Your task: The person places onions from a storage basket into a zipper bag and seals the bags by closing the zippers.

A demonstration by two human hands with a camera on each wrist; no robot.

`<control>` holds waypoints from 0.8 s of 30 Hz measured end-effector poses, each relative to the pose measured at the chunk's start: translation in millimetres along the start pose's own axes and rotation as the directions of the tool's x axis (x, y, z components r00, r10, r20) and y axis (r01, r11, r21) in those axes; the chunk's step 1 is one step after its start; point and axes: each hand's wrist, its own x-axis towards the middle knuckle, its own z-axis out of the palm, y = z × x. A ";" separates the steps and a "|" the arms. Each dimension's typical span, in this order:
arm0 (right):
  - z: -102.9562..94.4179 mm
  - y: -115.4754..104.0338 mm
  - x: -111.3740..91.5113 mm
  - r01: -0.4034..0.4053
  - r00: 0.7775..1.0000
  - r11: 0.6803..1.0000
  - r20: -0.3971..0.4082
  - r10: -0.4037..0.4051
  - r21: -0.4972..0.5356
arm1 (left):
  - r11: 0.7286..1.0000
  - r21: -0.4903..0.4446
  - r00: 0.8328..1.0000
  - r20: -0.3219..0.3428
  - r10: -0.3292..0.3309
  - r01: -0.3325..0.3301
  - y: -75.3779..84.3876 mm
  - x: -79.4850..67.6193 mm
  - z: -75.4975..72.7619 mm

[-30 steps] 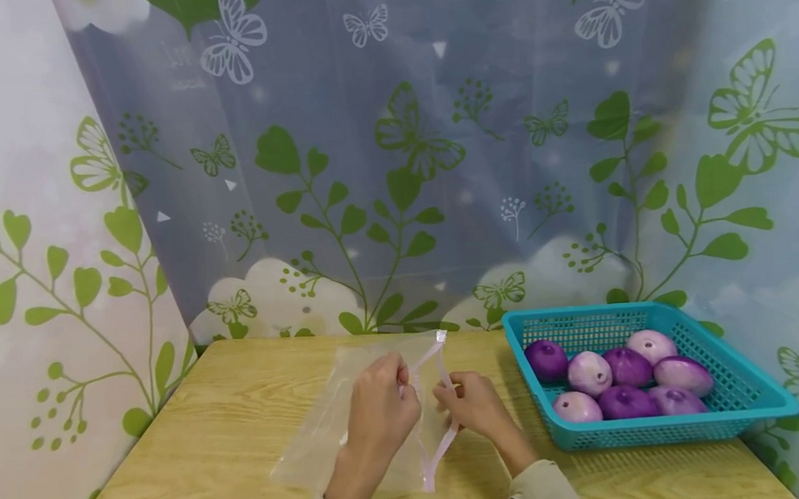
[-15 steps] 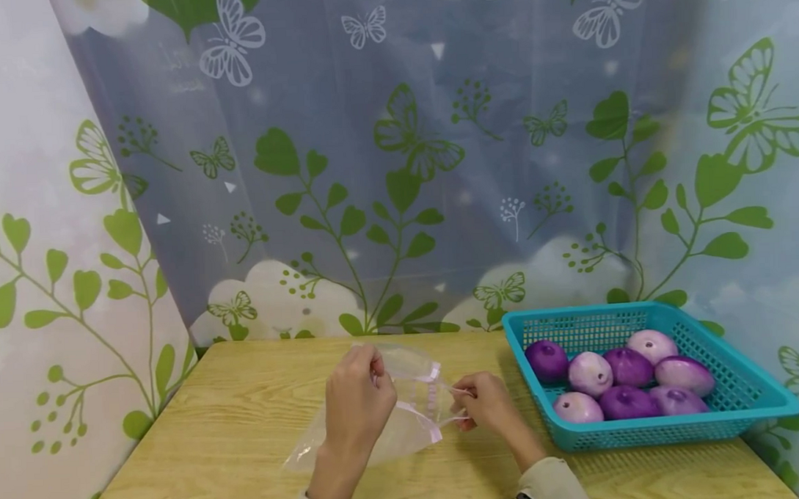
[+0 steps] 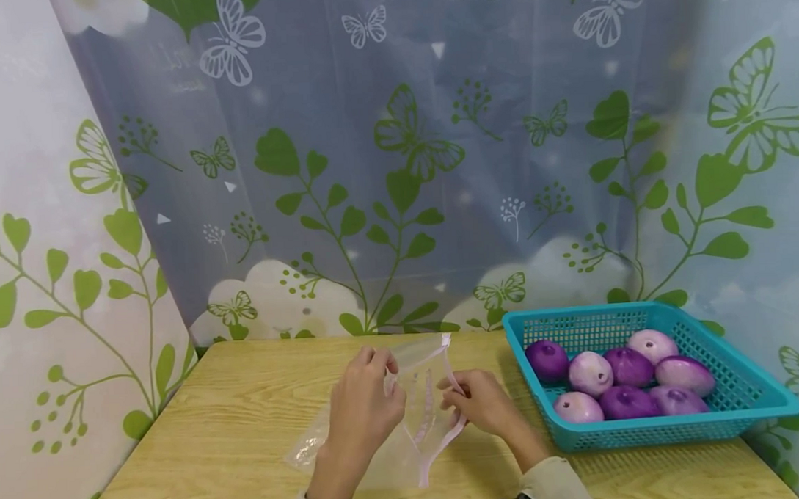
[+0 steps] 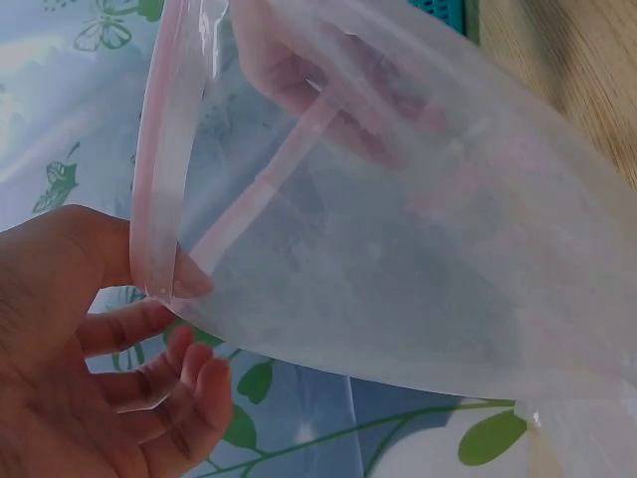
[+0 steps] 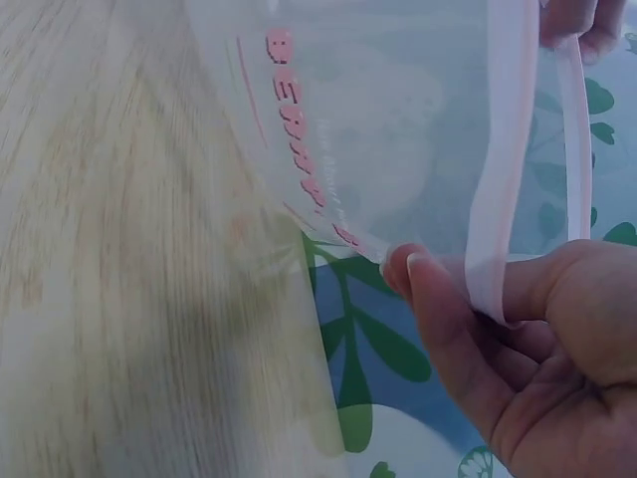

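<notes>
A clear plastic zip bag (image 3: 417, 407) with a pink-edged mouth and pink-red lettering (image 5: 294, 124) is held above the wooden table. My left hand (image 3: 365, 408) pinches one side of its mouth; in the left wrist view a fingertip of that hand (image 4: 109, 339) shows through the film at the pink strip (image 4: 152, 149), the other fingers loosely bent. The opposite side is pinched by my right hand (image 3: 482, 401), whose thumb and finger close on the rim in the right wrist view. Between the hands the mouth gapes apart. No contents show inside the bag.
At the right of the table (image 3: 208, 432) stands a turquoise plastic basket (image 3: 676, 419) holding several purple onions (image 3: 628, 402). A curtain with butterfly and leaf print (image 3: 371, 206) hangs behind the table and along both sides.
The bag's mouth has turned and now gapes wider than half a second ago, when it looked narrower. My left hand is slightly left of where it was a second ago. Basket and onions are unmoved.
</notes>
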 end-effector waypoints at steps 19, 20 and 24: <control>-5.9 -9.6 0.4 0.070 0.992 0.998 0.110 -0.068 -0.009 | 0.976 -0.204 0.950 0.313 -0.011 0.078 -3.3 1.9 -8.1; -6.5 -9.5 0.3 0.072 0.991 0.997 0.114 -0.071 -0.004 | 0.965 -0.240 0.939 0.343 -0.015 0.103 -4.5 2.4 -8.8; -10.0 -10.3 -1.1 0.077 0.989 0.997 0.127 -0.076 0.000 | 0.919 -0.346 0.912 0.408 -0.034 0.189 -9.6 4.2 -9.0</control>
